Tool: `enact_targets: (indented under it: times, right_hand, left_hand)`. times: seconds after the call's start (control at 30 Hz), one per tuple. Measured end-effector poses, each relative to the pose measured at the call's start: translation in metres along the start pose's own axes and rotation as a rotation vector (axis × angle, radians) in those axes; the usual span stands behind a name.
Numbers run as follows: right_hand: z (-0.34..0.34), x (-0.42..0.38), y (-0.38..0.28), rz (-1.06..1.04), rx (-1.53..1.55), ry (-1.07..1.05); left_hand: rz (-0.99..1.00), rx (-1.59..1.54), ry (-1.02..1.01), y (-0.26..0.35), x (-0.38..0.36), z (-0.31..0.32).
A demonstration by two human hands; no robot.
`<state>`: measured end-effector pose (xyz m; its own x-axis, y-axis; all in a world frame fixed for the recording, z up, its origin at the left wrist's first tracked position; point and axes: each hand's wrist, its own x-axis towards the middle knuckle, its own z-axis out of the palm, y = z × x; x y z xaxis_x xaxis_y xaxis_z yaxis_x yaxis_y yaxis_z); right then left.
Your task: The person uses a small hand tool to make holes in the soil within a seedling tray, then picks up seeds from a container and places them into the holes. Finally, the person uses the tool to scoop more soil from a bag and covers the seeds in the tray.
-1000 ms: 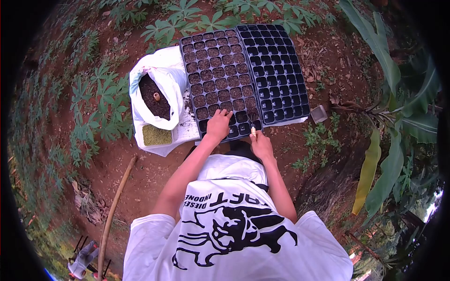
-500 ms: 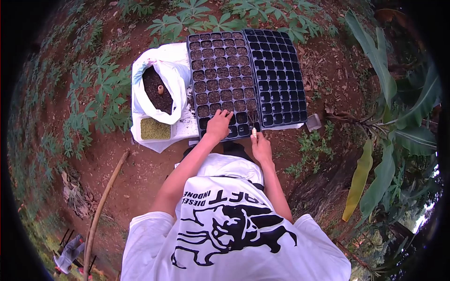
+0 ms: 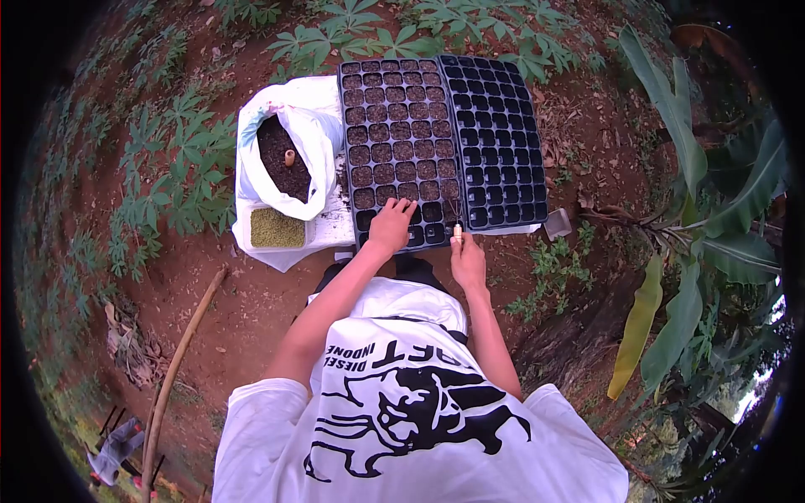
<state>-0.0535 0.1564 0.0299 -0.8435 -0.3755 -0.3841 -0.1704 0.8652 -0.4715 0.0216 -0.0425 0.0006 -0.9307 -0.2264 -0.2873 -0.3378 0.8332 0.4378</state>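
The right hand (image 3: 468,258) is closed around the pale handle of a small tool (image 3: 457,231), whose thin, dark end points away from the fingers, over the near right corner of the soil-filled tray (image 3: 401,128). The left hand (image 3: 392,225) lies on that tray's near part, partly open and palm down, its fingers bent over the cells. Beyond the left hand, to its left, stands an open white sack of soil (image 3: 285,159); nearer the hand's level, also left, sits a container of green granules (image 3: 277,228).
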Motion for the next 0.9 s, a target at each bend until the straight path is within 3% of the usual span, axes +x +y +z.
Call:
enact_targets:
  times: [0.1,0.9]
  right_hand:
    - [-0.001,0.002,0.000,0.081,-0.036,-0.043]
    - [0.002,-0.008,0.001,0.033,-0.063,0.012]
  left_hand:
    - [0.014,0.004,-0.003,-0.002,-0.001,0.000]
    - [0.003,0.020,0.015,0.002,-0.001,-0.001]
